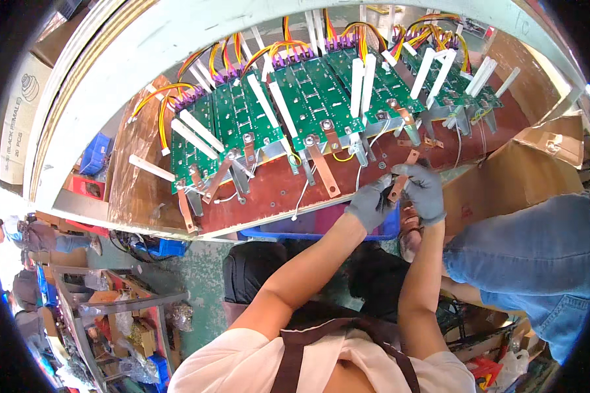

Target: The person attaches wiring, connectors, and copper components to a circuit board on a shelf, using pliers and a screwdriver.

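Observation:
Both hands, in grey gloves, meet over the front edge of the reddish-brown board (275, 208). Between them is a flat copper strip (411, 158) with a hole in its upper end. My right hand (424, 193) pinches this strip from the right. The fingers of my left hand (372, 202) are closed against its left side, and the glove partly hides their tips. Behind the hands stands a row of green circuit boards (314, 98). Other copper strips hang from their front edges, one copper strip (323, 171) left of my left hand.
White upright sticks (283, 109) and bundled yellow, red and black wires (275, 49) rise along the boards. A cardboard box (505, 177) stands at the right, beside a person in blue jeans (531, 255). Below the edge is a blue bin (288, 234). A cluttered metal rack (111, 304) is at lower left.

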Available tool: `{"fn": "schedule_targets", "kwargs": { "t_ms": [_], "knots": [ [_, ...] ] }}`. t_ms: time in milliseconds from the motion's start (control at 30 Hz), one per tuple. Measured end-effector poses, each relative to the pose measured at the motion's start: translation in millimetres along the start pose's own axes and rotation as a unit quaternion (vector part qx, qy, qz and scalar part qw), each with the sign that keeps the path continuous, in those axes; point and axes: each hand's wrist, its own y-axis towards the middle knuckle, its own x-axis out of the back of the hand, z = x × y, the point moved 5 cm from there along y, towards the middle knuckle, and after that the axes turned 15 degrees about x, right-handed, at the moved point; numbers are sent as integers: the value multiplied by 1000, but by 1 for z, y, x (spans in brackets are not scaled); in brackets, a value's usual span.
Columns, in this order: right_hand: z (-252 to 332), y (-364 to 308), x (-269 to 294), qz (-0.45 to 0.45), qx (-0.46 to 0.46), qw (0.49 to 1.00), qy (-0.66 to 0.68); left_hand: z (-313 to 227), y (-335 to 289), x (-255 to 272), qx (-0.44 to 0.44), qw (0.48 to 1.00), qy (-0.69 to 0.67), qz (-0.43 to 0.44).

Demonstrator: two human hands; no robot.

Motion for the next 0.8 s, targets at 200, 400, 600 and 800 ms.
{"fn": "schedule_targets", "kwargs": {
  "t_ms": [200,400,600,800],
  "knots": [
    [9,4,3,12,71,994,-81,-7,-2,-8,13,999,34,16],
    [24,13,-2,-8,61,991,-118,-22,4,-16,-224,940,257,-9],
    [26,15,-3,-73,167,943,-279,-20,5,-33,-218,970,50,-94],
    [24,20,-10,-74,175,924,-330,-25,2,-27,-256,961,85,-59]
  ]
}}
